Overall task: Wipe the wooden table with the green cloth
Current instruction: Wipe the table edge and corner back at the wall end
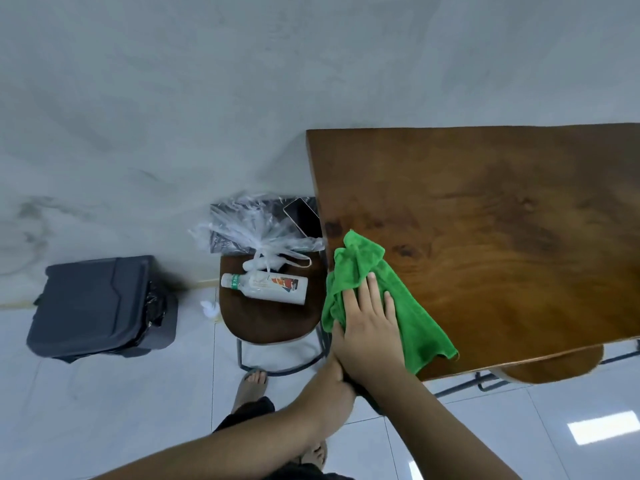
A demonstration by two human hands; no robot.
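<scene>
From the head view we see our right hand (pixel 369 327) spread flat, pressing the green cloth (pixel 363 268) onto the wooden table (pixel 502 220) at its near-left corner, while our left hand (pixel 337 382) curls around the table's corner edge.

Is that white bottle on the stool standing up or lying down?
Lying down. The white bottle rests on its side on the brown stool, cap end pointing left, beside a plastic bag.

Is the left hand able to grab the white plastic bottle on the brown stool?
Probably yes: the left hand grips the wooden table's near corner, and nothing blocks the white plastic bottle lying beside it.
</scene>
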